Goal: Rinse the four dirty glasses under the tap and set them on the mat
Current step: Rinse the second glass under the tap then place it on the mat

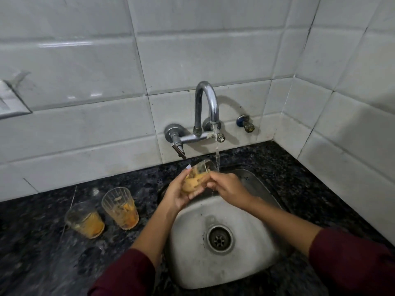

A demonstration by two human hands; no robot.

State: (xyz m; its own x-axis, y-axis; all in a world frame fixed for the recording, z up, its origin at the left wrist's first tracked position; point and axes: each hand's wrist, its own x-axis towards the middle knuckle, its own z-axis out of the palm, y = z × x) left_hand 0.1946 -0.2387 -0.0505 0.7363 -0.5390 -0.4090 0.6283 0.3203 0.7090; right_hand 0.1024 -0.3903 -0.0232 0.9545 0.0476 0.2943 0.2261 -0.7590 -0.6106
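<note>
Now rinsing: glass (197, 178) held tilted over the sink (263, 189), just left of the tap's (206, 103) stream (217, 154), orange residue clinging inside. Gripped around the base by the left hand (178, 193); right hand (229, 188) closed on its side, fingers in the water. Best to swing the mouth under the flow, turn slowly, rub the residue loose, tip out. Two more dirty glasses (119, 207) waiting on the dark surface (42, 242) to the left. Fourth glass and mat out of view.
</note>
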